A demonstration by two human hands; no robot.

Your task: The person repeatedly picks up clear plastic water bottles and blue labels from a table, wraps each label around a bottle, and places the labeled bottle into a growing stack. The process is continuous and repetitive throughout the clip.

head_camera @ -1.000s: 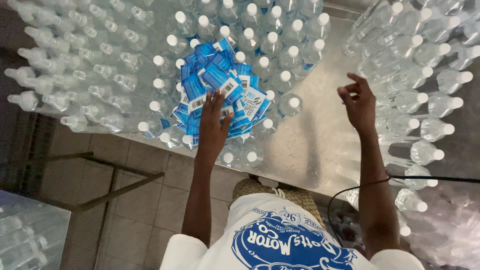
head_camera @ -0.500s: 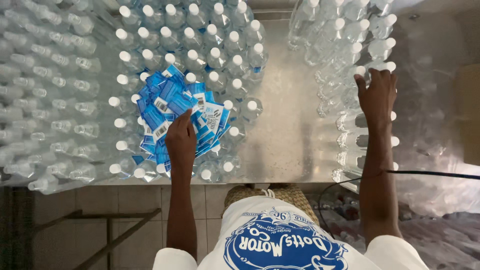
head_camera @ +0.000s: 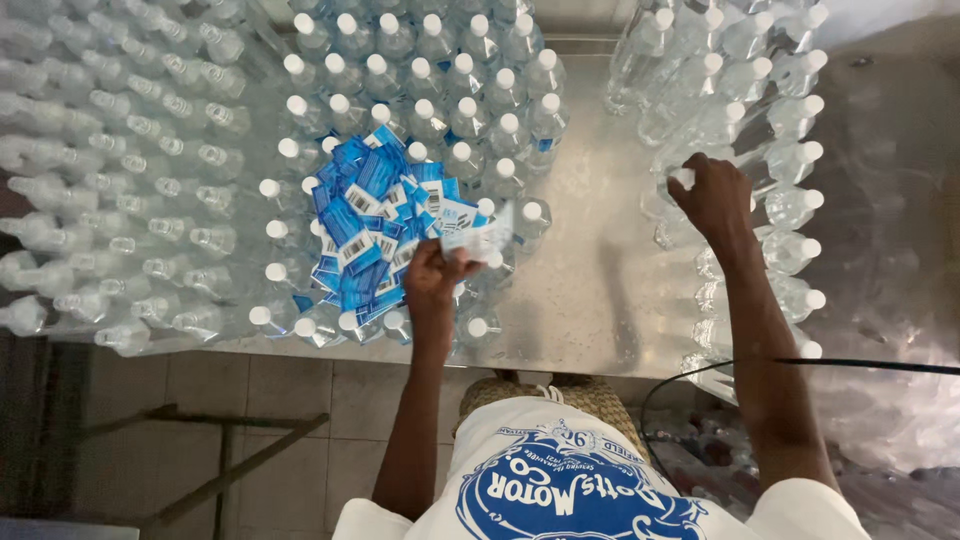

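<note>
Since half a second ago, we note the left hand has come off the pile of blue labels with one label pinched in its fingers; the right hand has dropped onto the bottles at the right. The held label is a thin, flat strip, pale and translucent from this side, its long axis roughly level across the view, free end pointing right, above the white caps just right of the pile. Left fingers are closed tight on its near end. Right fingers curl over the cap of a clear plastic bottle; we cannot tell whether they grip it. The pile lies fanned on upright bottles, glossy blue with white barcode patches. The bench is brushed steel, bare between the two bottle groups.
</note>
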